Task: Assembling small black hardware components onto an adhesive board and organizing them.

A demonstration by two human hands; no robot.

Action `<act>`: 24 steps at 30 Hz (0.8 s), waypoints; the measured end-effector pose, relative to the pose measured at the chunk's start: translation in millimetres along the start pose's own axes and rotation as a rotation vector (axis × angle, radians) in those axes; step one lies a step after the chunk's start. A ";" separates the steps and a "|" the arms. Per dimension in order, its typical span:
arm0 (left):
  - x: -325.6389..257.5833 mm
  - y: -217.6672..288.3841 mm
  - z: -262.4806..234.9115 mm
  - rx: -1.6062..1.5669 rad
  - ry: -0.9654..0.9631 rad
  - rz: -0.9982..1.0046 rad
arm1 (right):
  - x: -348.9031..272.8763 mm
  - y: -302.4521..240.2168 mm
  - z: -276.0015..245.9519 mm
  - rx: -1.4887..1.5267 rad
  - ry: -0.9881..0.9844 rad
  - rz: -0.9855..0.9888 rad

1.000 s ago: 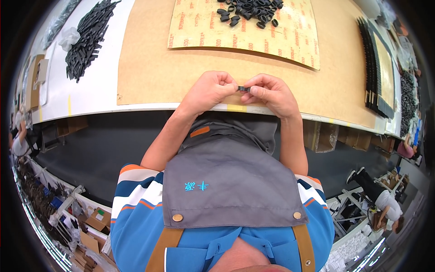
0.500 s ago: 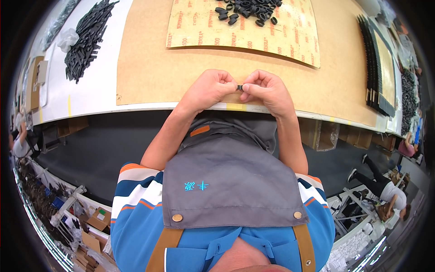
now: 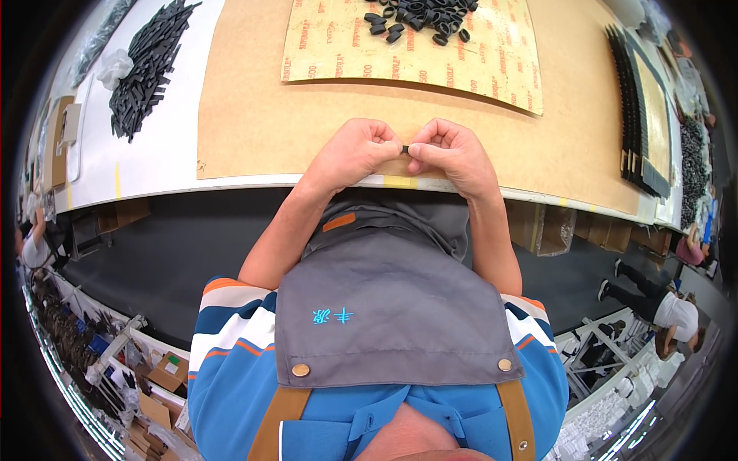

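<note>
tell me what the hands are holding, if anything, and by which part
A small black piece: the left hand pinches its left side, the right hand its right side. Only its middle shows.

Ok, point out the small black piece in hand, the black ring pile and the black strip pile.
Small black piece (image 3: 405,150): head view, on its uncovered bit.
Black ring pile (image 3: 417,23): head view, a ring near its middle.
Black strip pile (image 3: 146,81): head view, mid-heap.
</note>
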State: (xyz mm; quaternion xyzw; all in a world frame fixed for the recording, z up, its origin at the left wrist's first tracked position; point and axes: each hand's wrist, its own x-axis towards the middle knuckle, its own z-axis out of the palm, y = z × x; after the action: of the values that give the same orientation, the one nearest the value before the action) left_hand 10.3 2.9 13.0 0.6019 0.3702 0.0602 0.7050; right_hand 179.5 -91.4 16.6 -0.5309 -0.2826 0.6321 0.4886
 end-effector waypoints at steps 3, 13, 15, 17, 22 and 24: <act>-0.5 -1.9 0.7 0.008 -0.002 0.003 | -1.3 1.4 0.6 -0.003 0.002 0.013; 2.8 -1.1 -1.4 0.003 -0.006 0.018 | 3.7 0.9 0.9 -0.022 0.027 0.001; 3.0 -4.4 -0.9 0.007 -0.012 0.039 | 5.4 6.4 4.7 -0.030 0.033 -0.007; 2.1 -5.7 -1.2 0.012 -0.019 0.063 | 5.2 7.9 5.9 -0.038 0.041 -0.019; -0.6 -5.6 -1.7 -0.101 -0.048 0.011 | 2.9 -1.6 -1.9 0.009 0.005 0.045; 0.6 -6.2 -1.7 -0.096 -0.046 0.014 | 0.7 -4.1 -9.7 -0.044 -0.038 0.069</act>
State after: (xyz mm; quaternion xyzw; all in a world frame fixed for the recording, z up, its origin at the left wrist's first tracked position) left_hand 7.4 2.9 7.2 0.5713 0.3462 0.0688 0.7410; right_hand 190.0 -90.9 17.3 -0.5389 -0.2874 0.6521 0.4492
